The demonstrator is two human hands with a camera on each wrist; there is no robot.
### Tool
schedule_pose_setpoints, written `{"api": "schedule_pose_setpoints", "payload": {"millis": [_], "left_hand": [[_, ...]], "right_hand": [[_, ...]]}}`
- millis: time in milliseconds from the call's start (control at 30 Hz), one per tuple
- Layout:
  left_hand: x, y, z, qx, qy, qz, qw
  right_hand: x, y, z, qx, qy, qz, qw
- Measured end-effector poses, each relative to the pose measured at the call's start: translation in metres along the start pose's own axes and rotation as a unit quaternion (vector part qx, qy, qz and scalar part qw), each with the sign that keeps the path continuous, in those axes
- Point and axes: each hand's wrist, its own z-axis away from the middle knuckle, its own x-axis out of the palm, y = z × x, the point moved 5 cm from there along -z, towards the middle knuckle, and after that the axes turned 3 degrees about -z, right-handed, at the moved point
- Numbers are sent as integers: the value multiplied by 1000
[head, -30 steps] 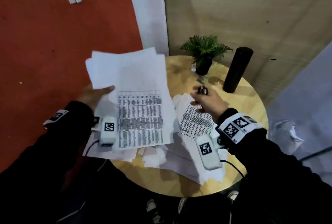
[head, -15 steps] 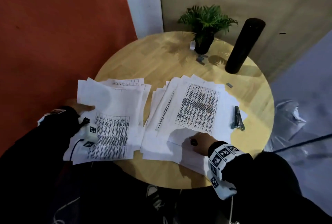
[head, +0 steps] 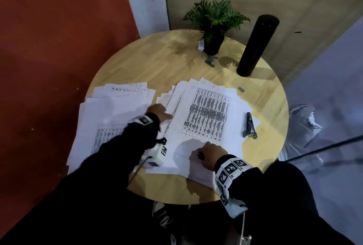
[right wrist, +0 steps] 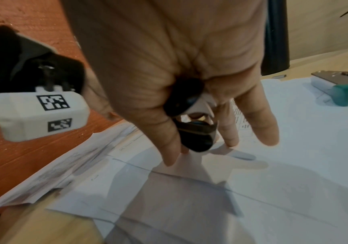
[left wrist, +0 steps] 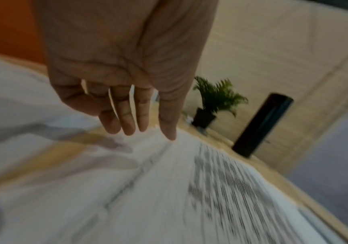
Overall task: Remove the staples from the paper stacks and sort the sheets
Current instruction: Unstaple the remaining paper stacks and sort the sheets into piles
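Two spreads of white sheets lie on the round wooden table (head: 176,68). The left pile (head: 110,111) is fanned out; the right pile (head: 208,115) has a printed table on top. My left hand (head: 160,112) reaches across to the right pile's left edge, fingers straight (left wrist: 127,125) and just above the paper, holding nothing. At the near edge of that pile, my right hand (head: 210,152) grips a black staple remover (right wrist: 194,132) in the palm, with its fingertips (right wrist: 229,140) touching the top sheet. A metal stapler (head: 249,126) lies at the pile's right edge.
A potted plant (head: 214,28) and a tall black cylinder (head: 255,46) stand at the table's far side. Loose staple strips (head: 211,61) lie by the pot. A crumpled grey bag (head: 306,123) sits on the floor to the right.
The left hand laid its sheaf on the left pile, let go, and moved right to the right pile's edge. The right hand came down with the remover and stays at the near edge.
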Motion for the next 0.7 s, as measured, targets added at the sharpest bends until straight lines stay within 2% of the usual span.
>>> {"api": "schedule_pose_setpoints", "payload": {"millis": [100,167,300,400,500,600,700], "left_hand": [[41,8,8,-28,-3,-6,1000],[57,8,11,-31,14,32,999],[65,9,14,-66,-13,111,992],[61,8,13,-71,-8,129,989],[57,7,15,-43,27,125,991],[47,5,23,-5,99,144,985],[30,4,36,48,171,185,967]], "right_hand": [[2,4,3,-17,33,4,999],[5,7,3,-31,58,11,998],[10,12,-3,-16,76,1,997],[7,14,-3,-11,68,2,998],[4,17,-2,-20,42,-25,999],[-5,25,-1,-45,18,-115,992],[-28,40,6,-33,88,-258,962]]}}
